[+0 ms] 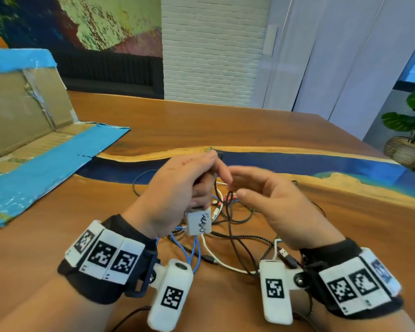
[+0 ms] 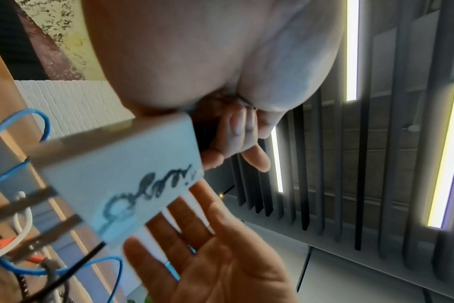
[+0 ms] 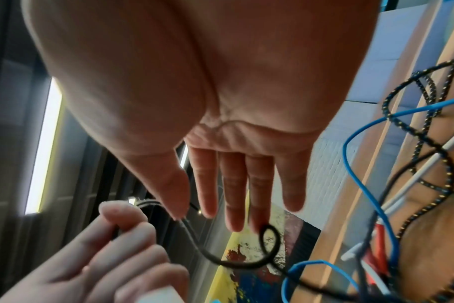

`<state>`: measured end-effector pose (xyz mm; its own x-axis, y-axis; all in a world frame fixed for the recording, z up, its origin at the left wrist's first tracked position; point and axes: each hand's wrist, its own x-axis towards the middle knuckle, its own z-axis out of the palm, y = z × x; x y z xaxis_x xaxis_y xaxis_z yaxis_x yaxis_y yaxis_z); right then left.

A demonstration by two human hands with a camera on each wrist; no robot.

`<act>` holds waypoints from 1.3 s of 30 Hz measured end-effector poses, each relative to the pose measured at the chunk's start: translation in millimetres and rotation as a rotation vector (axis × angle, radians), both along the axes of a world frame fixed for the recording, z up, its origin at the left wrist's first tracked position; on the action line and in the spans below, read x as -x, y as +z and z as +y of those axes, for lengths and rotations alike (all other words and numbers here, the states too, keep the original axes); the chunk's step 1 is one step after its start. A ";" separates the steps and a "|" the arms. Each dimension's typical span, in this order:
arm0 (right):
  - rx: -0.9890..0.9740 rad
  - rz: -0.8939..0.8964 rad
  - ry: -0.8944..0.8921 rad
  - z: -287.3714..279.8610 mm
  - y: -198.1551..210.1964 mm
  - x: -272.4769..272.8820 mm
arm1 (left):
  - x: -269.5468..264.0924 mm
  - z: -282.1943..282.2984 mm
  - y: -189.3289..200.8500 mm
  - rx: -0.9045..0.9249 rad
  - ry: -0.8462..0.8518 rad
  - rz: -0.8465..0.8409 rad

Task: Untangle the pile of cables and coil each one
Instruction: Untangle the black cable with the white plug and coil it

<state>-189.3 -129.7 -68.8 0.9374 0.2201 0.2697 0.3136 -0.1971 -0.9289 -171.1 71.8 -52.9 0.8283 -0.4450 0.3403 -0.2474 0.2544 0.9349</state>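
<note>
Black cable (image 3: 208, 252) pinched in curled left hand (image 1: 177, 188) with white charger (image 1: 199, 222); right hand (image 1: 271, 202) beside it, fingers straight, empty.

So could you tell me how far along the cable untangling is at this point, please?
Nothing looks coiled yet. The left hand grips a white charger and its black cable, while the right hand is open beside a loop in it. The blue cable, white cable and braided cable remain tangled on the table.
</note>
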 end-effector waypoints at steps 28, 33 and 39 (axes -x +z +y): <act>-0.223 -0.144 -0.435 -6.5 -6.6 -10.4 | -13.2 5.9 2.9 0.101 0.388 0.236; -0.029 -0.244 -0.678 -28.3 -7.2 -19.5 | -12.4 7.1 3.3 0.070 0.346 0.203; 0.008 -0.149 -0.371 -20.2 -1.2 -9.3 | -3.8 -1.4 -4.6 -0.167 0.082 0.099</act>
